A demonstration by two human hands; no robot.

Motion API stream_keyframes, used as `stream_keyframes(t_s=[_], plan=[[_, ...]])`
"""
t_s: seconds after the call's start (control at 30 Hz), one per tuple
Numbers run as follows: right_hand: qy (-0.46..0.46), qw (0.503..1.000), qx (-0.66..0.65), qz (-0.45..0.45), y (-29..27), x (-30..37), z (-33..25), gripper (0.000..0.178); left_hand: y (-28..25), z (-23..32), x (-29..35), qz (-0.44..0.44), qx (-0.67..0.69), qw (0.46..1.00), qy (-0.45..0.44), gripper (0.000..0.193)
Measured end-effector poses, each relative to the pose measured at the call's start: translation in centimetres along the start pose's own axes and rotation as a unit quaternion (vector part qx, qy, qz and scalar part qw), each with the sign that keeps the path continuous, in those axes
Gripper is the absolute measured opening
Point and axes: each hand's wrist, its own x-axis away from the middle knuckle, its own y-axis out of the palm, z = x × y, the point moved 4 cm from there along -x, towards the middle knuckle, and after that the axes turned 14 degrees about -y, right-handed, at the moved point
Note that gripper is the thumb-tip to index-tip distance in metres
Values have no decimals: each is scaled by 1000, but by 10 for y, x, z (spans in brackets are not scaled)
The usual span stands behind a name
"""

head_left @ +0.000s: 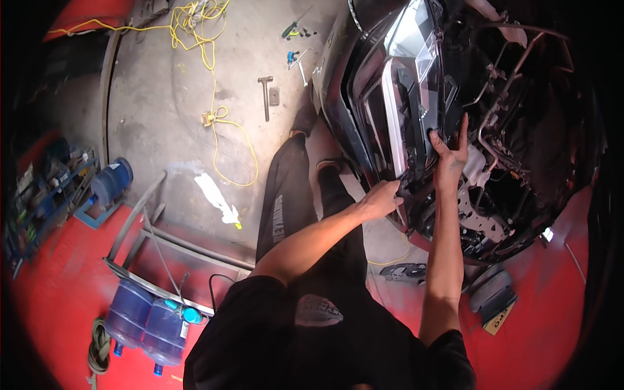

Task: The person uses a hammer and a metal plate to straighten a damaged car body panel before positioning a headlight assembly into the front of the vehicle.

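Observation:
A car headlight (424,84) with a clear, faceted lens sits at the front corner of a dark car, beside the open engine bay. My right hand (448,159) grips its inner edge, thumb on the lens side and index finger stretched along the back; the other fingers are partly hidden. At the lower end of the headlight, my left hand (382,199) is closed, its fingertips pressed in by the bumper (364,130) and a pale trim strip (394,110). What exactly lies under those fingertips is hard to see.
Exposed metal pipes (491,123) fill the engine bay on the right. On the floor at the left lie a hammer (265,97), a yellow cable (214,97) and a white cloth (218,198). Blue water jugs (162,331) stand by a metal frame (188,250). A screwdriver (296,25) lies farther off.

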Motion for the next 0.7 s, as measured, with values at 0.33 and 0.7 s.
stream_keyframes(t_s=[0.33,0.7], plan=[[-4,999,35,-7,2,-1,-3,97,-12,19,21,75,-144,986,-34,30],[10,1000,17,-5,3,0,-12,101,-208,71,3,356,-471,782,199,12]])
